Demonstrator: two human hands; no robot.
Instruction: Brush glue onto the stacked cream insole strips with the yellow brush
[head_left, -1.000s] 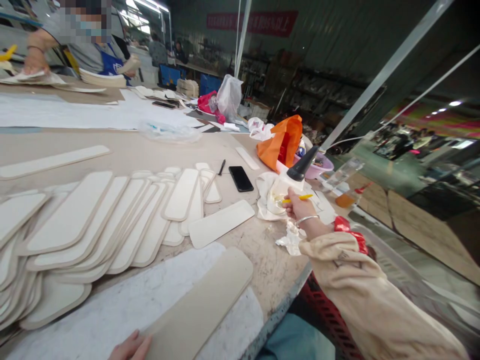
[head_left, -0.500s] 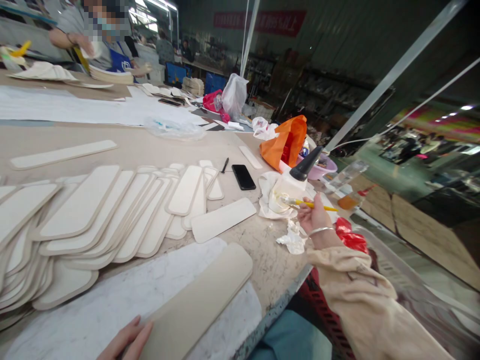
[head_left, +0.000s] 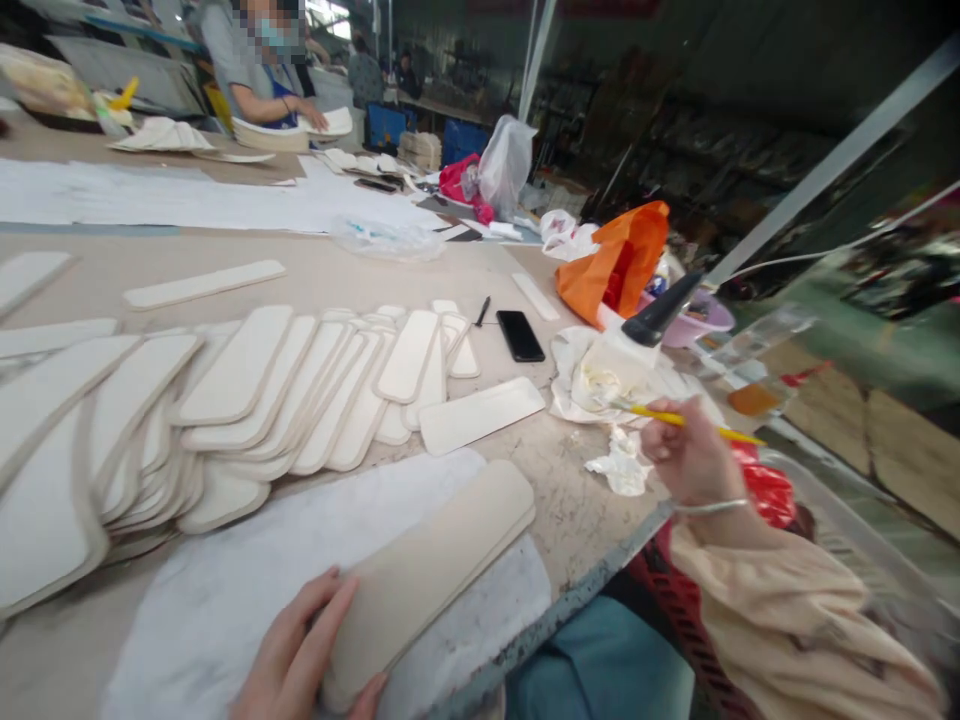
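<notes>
Beige strip [head_left: 427, 575] pinned by left hand [head_left: 300, 650] on surface [head_left: 570, 510]; right hand [head_left: 686, 455] grip holds yellow brush [head_left: 675, 420] at glue bottle [head_left: 634, 345], loading glue; brushing likely follows.

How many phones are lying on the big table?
2. One black phone lies near the fanned-out white strips, left of the glue bottle. A second dark phone lies far back near another person. More may be hidden under the bags or papers.

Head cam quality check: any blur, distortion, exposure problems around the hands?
Head view: wide-angle bends the table edge; right hand with brush slightly motion-soft; left hand on beige strip evenly lit, no glare; background dim, blurred.
</notes>
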